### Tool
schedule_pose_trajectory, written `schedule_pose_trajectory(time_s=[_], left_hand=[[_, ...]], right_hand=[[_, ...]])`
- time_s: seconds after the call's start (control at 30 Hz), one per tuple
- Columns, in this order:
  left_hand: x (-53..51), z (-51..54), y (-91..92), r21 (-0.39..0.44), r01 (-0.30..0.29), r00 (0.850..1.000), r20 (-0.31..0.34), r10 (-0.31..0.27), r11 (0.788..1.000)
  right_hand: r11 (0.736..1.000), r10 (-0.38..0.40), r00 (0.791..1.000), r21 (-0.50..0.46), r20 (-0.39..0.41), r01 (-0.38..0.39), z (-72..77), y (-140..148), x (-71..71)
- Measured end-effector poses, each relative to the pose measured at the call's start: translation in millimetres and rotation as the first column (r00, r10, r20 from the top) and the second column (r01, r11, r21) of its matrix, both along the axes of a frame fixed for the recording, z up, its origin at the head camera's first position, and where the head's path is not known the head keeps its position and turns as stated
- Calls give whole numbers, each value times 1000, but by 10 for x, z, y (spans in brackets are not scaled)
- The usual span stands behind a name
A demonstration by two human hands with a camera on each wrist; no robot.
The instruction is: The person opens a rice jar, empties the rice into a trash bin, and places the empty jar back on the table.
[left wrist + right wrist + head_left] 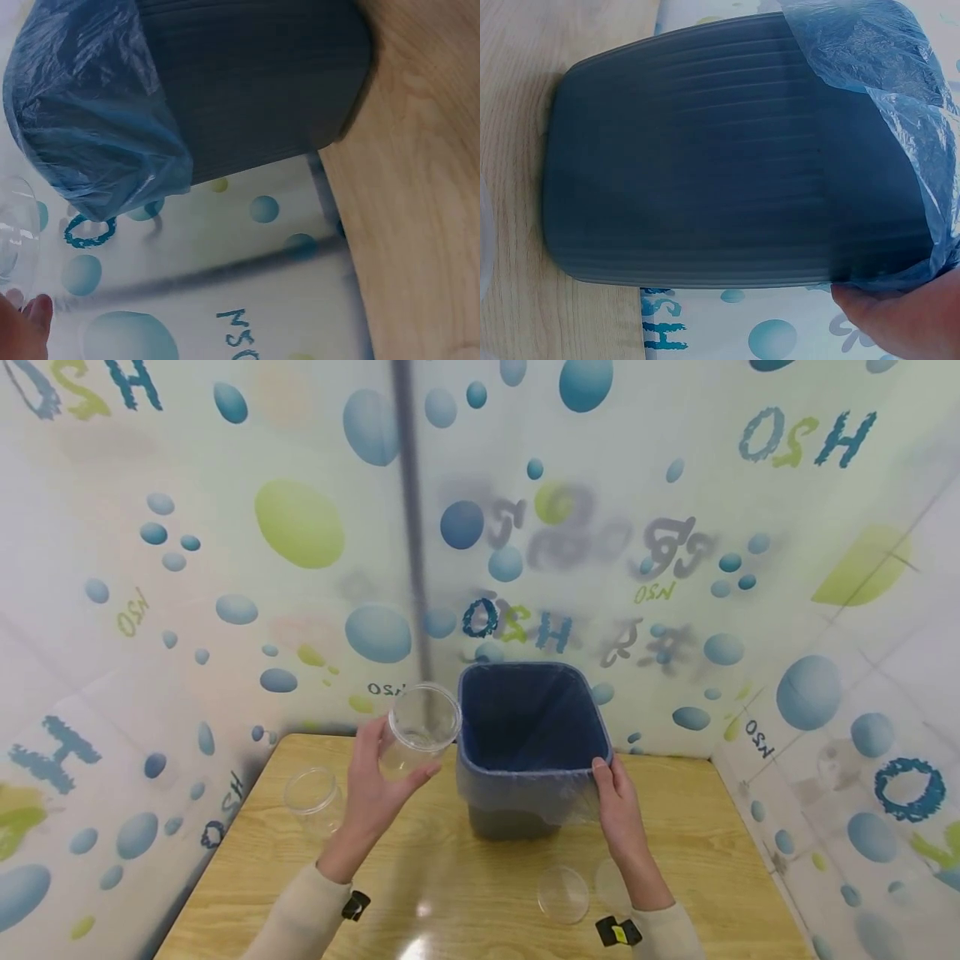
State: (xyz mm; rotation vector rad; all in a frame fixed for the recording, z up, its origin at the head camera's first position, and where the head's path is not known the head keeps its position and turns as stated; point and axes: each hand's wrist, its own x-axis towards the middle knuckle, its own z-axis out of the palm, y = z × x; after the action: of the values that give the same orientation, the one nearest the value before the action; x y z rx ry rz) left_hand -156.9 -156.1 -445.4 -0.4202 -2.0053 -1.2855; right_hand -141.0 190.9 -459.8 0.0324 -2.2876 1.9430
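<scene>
My left hand (378, 793) grips a clear plastic jar (408, 752), lifted just left of the bin's rim, its round mouth facing up. The jar's edge (16, 232) also shows at the left of the left wrist view. A dark trash bin (513, 820), lined with a thin blue plastic bag (525, 789) folded over its rim, stands on the table. At the rim's front right corner, my right hand (621, 802) holds on, thumb outside; its other fingers are partly hidden. In the right wrist view the ribbed bin wall (705, 165) fills the middle.
Another clear jar (313, 800) stands on the wooden table (450, 893) at the left. Two clear round lids, one nearer (562, 894) and one (611, 883) partly behind the right forearm, lie in front of the bin. A patterned curtain (300, 610) surrounds the table's back and sides.
</scene>
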Motion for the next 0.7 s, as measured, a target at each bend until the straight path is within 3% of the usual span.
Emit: schedule_pose_trajectory(time_s=[0.23,0.43,0.7], left_hand=[[144,-187,-67,10,-64,992,111,62,998],[248,-421,-124,29,-95,966,244,85,995],[346,-714,-198,31,-130,939,326,112,991]], right_hand=[[1000,9,1000,-2,-5,-9,19,-7,18],[1000,8,1000,-4,-14,-8,11,-8,17],[1000,8,1000,-11,-9,-8,12,-11,15]])
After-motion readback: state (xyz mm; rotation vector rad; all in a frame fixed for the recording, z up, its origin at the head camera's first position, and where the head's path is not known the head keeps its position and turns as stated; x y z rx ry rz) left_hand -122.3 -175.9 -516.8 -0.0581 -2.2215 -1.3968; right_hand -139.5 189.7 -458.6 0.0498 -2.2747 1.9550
